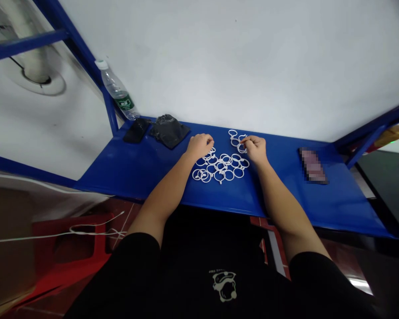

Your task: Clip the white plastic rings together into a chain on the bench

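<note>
Leftmost, well off the pile of white rings on our blue worktop, stand a water bottle, a black pouch and a crumpled black bag. Our left hand curls over the pile's left edge, and we cannot tell what its fingers hold. Our right hand pinches a ring at the pile's upper right. Further right lies a blurred flat thing.

Nothing is reading clearly right now: the water bottle is showing a green label with white marks too small to make out, and the black shirt's print is carrying tiny illegible lettering.
</note>
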A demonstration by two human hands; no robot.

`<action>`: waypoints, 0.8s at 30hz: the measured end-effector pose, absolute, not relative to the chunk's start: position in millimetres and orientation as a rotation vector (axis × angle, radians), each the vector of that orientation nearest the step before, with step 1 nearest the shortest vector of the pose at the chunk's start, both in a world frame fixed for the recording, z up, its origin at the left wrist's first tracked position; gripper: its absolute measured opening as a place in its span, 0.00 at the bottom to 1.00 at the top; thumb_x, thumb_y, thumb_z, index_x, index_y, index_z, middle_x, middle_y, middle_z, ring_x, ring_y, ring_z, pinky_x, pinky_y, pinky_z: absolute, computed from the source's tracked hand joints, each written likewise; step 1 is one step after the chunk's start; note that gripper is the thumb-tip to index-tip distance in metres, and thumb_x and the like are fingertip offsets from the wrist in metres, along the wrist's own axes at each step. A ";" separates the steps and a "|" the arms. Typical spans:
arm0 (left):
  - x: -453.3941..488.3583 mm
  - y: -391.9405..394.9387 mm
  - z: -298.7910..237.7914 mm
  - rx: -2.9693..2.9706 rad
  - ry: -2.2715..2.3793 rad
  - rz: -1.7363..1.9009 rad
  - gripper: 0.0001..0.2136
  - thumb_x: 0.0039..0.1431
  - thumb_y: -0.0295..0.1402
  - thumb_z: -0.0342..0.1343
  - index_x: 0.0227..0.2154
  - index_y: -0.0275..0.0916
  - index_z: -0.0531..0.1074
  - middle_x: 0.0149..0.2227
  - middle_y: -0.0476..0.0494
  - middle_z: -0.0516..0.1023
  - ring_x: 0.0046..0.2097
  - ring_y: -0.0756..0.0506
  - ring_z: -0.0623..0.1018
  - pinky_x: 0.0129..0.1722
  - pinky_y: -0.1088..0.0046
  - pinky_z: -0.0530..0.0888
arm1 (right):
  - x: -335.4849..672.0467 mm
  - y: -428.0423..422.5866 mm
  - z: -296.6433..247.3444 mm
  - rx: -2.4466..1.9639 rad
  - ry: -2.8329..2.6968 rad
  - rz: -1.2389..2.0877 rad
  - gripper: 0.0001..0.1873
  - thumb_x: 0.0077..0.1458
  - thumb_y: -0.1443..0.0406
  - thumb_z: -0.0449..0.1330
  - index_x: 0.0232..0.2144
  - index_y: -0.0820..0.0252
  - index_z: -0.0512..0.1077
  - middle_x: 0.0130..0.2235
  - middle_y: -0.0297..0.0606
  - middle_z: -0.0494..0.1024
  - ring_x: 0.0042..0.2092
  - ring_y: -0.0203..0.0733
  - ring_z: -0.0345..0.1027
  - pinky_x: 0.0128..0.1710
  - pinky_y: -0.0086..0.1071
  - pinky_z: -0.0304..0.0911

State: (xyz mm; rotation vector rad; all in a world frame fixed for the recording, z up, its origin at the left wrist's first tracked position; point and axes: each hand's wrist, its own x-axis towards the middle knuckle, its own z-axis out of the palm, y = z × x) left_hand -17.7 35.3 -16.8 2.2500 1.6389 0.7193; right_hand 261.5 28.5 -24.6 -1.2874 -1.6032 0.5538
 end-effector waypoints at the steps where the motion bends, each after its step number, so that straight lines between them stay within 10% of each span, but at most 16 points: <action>1: -18.9 36.3 -19.1 2.249 1.661 0.705 0.08 0.72 0.31 0.59 0.44 0.44 0.85 0.49 0.40 0.88 0.52 0.36 0.84 0.57 0.55 0.76 | 262.7 29.0 -26.2 -1.296 -1.614 0.528 0.17 0.55 0.61 0.55 0.31 0.58 0.84 0.26 0.37 0.80 0.28 0.43 0.72 0.29 0.36 0.68; 11: -21.0 40.3 -28.7 2.205 1.749 0.535 0.03 0.66 0.33 0.65 0.39 0.45 0.83 0.41 0.41 0.88 0.48 0.34 0.84 0.58 0.49 0.74 | 270.5 37.9 -44.1 -1.333 -1.661 0.313 0.27 0.70 0.58 0.54 0.64 0.59 0.79 0.46 0.45 0.89 0.40 0.48 0.82 0.50 0.48 0.79; 24: -1.9 20.3 -6.3 2.329 1.510 0.856 0.09 0.76 0.31 0.58 0.51 0.45 0.82 0.50 0.43 0.89 0.56 0.38 0.85 0.63 0.55 0.71 | 245.7 17.9 -27.9 -1.215 -1.986 0.257 0.21 0.71 0.51 0.60 0.56 0.53 0.83 0.51 0.45 0.88 0.38 0.47 0.78 0.47 0.46 0.76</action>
